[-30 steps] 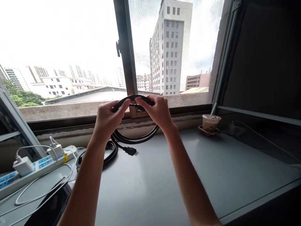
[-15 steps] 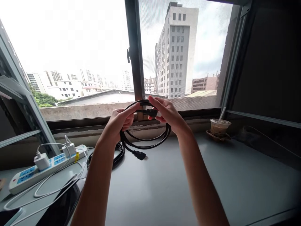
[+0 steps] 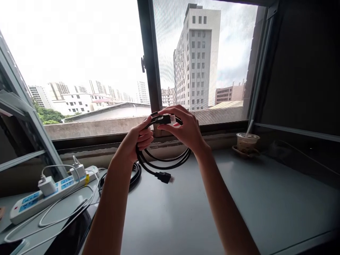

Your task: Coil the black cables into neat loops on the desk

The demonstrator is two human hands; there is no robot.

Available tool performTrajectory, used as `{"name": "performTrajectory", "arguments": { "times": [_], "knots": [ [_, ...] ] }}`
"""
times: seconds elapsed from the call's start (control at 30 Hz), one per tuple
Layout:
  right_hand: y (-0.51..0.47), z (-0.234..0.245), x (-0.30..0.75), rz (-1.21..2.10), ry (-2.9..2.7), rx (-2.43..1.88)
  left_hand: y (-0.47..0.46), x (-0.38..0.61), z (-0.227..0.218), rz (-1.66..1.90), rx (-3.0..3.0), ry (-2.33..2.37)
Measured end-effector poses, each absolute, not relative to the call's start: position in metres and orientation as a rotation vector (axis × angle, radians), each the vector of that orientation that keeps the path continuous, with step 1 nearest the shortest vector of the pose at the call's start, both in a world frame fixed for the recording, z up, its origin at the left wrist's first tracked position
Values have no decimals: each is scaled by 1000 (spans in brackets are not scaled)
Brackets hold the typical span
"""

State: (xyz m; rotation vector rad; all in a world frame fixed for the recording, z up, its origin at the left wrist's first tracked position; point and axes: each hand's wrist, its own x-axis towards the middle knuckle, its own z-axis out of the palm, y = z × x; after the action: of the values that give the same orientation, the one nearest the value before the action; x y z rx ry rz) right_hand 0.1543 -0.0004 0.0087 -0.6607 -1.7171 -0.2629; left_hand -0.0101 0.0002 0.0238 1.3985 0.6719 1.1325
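Note:
A black HDMI cable, wound into a loose coil, hangs between my hands above the desk. My left hand is closed around the coil's left side, the thumb pressing along the strands at the top. My right hand curves around the coil's upper right, fingers above and thumb below one plug of the cable. How firmly the right fingertips press on that plug I cannot tell. The cable's other plug dangles under the coil at the left, its tip pale and see-through. My palms hide parts of the loops.
Behind my left forearm lies another black cable coil. A white power strip with chargers and tangled white cords stands at the left, near a dark glossy object. An iced drink cup sits at the back right, below the window.
My right hand has rolled over, with its fingers now across the top and the plug lifted up against the upper strands. The hanging plug has swung slightly right.

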Motion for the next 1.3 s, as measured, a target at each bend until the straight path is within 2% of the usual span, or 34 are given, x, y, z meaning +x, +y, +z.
{"name": "performTrajectory", "arguments": {
  "times": [0.5, 0.73, 0.9, 1.17, 1.3],
  "knots": [
    [20, -2, 153, -445, -1658, -893, 22, -11, 15, 985, 1111, 409],
    [65, -34, 149, -242, -1467, -1088, 32, -14, 5, 949, 923, 343],
    [87, -47, 154, -222, -1332, -1103, 42, -14, -4, 1046, 1134, 607],
    [94, -55, 165, -190, -1179, -1124, 45, -5, -20, 968, 1684, 1310],
    [88, -49, 162, -177, -1199, -1116, 54, 0, -27, 1137, 1645, 1291]
  ]
}}
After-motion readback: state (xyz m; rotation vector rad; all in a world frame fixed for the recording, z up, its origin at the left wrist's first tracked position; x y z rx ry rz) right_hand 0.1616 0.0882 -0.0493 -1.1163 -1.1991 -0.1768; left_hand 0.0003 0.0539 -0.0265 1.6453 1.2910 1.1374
